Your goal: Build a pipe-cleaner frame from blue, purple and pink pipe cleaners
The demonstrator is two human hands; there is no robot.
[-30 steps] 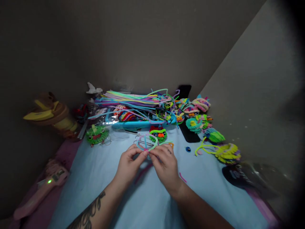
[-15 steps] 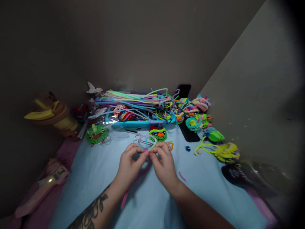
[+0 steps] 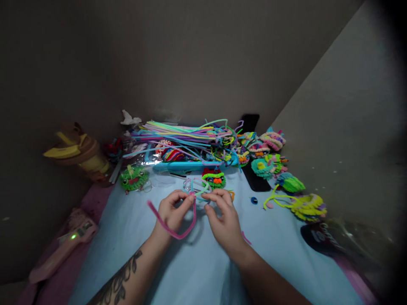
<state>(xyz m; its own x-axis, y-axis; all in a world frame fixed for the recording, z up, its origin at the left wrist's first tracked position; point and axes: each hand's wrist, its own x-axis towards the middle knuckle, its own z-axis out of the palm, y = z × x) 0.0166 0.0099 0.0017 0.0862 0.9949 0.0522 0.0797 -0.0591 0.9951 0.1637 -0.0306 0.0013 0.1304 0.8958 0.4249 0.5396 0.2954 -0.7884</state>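
Note:
Between finger and thumb, my left hand (image 3: 173, 212) pinches a looped frame of pastel pipe cleaners (image 3: 192, 184) where its strands meet. From that point a pink pipe cleaner (image 3: 179, 236) hangs in a wide curve and passes over my left wrist, its end sticking up to the left. My right hand (image 3: 222, 216) is beside the frame's right side, thumb and fingers apart; whether a fingertip touches the loops I cannot tell. Just beyond the frame lies a green and red pipe-cleaner figure (image 3: 214, 179) with eyes and an orange beak.
A blue tray (image 3: 184, 165) heaped with pipe cleaners (image 3: 181, 131) stands against the wall. Several fuzzy figures (image 3: 263, 165) sit at right, near a loose blue eye (image 3: 254, 200). At left are a green figure (image 3: 135, 178), a lidded cup (image 3: 85, 156) and a pink glue gun (image 3: 66, 245).
My right fingers have come away from the joint and opened. The pink pipe cleaner, hanging toward me before, now curves up over my left wrist. The view has shifted slightly.

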